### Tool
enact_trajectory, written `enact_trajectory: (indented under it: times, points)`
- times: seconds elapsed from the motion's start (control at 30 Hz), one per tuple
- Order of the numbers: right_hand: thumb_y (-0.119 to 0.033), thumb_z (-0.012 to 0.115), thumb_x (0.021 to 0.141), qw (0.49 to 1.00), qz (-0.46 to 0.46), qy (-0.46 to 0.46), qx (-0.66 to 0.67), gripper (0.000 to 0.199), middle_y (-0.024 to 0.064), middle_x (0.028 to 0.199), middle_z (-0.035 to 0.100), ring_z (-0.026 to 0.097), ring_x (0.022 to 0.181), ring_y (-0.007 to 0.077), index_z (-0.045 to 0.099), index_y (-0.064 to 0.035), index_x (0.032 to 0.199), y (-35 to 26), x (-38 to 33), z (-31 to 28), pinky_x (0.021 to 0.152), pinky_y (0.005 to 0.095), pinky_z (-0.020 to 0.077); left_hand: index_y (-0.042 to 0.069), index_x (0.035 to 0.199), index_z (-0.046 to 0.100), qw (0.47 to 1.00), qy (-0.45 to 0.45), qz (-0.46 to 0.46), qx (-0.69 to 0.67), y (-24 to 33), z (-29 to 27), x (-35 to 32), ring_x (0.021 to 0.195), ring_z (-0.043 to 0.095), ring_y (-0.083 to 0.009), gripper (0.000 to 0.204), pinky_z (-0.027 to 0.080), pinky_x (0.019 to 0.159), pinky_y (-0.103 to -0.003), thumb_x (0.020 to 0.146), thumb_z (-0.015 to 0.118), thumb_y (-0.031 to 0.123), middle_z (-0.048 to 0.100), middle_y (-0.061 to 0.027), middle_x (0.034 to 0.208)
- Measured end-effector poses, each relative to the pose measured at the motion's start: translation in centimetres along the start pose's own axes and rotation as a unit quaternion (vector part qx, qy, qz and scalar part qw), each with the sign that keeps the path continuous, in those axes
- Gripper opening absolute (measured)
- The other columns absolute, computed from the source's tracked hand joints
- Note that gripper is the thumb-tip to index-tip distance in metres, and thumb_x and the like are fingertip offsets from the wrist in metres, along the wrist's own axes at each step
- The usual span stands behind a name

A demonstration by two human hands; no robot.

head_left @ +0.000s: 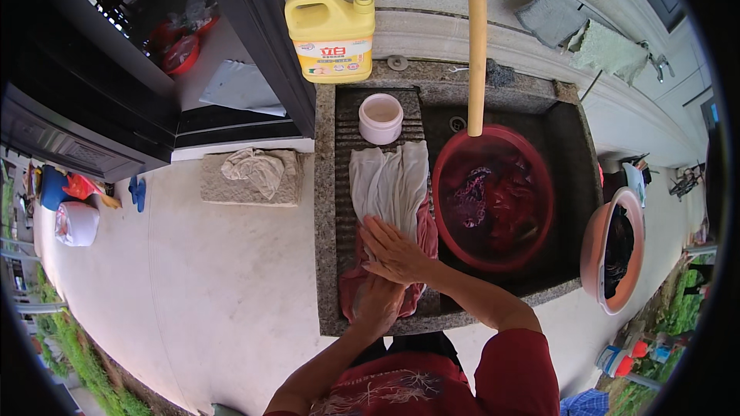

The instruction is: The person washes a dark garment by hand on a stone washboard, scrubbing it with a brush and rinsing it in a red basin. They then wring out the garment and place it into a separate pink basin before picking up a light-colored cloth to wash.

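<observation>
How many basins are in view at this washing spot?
2. A red basin sits in the stone sink, holding dark water and clothes. An orange basin stands tilted right of the sink, holding dark cloth. Others may be hidden outside the view.

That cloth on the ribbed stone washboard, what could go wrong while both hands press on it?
The small pink cup stands just above the pale cloth, so a hard push from the right hand or left hand might knock it over. The cloth's lower end reaches the washboard's front edge and could slide off.
</observation>
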State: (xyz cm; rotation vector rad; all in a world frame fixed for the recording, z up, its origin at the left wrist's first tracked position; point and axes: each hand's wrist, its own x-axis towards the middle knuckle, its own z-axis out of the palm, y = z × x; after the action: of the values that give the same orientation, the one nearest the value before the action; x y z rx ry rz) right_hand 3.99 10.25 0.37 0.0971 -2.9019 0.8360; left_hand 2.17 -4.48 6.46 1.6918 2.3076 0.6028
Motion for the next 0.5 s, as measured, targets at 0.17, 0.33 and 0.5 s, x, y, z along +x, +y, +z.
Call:
enact_trajectory:
  times: [0.17, 0.33, 0.5]
  points:
    - [-0.046, 0.047, 0.089, 0.968, 0.071, 0.019, -0.241, 0.067, 0.0124, 0.147, 0.030, 0.025, 0.138, 0.0253, 0.036, -0.0012, 0.138, 6.8, 0.5, -5.0, 0.112, 0.0444, 0.0197, 0.010, 0.119, 0.054, 0.999, -0.009, 0.025, 0.023, 0.0, 0.5, -0.1, 0.119, 0.048, -0.0253, 0.038, 0.038, 0.095, -0.039, 0.081, 0.060, 0.013, 0.051, -0.0077, 0.129]
    - [-0.043, 0.054, 0.085, 0.918, 0.255, 0.170, -0.251, 0.068, 0.0164, 0.146, 0.031, 0.024, 0.138, 0.0291, 0.039, 0.0012, 0.134, 11.6, 5.6, -3.4, 0.111, 0.0464, 0.0229, 0.009, 0.121, 0.053, 1.000, -0.001, 0.025, 0.010, 0.3, 0.6, 0.5, 0.121, 0.046, -0.0262, 0.040, 0.036, 0.096, -0.039, 0.081, 0.059, 0.011, 0.050, -0.0087, 0.132]
    - [-0.050, 0.044, 0.088, 0.967, 0.147, 0.030, -0.205, 0.068, 0.0181, 0.145, 0.030, 0.024, 0.138, 0.0308, 0.042, 0.0011, 0.133, 2.6, 0.5, -2.4, 0.113, 0.0445, 0.0156, 0.008, 0.122, 0.053, 1.000, -0.008, 0.027, -0.003, -0.5, 0.7, 0.1, 0.121, 0.045, -0.0265, 0.042, 0.035, 0.097, -0.040, 0.080, 0.060, 0.010, 0.049, -0.0096, 0.132]
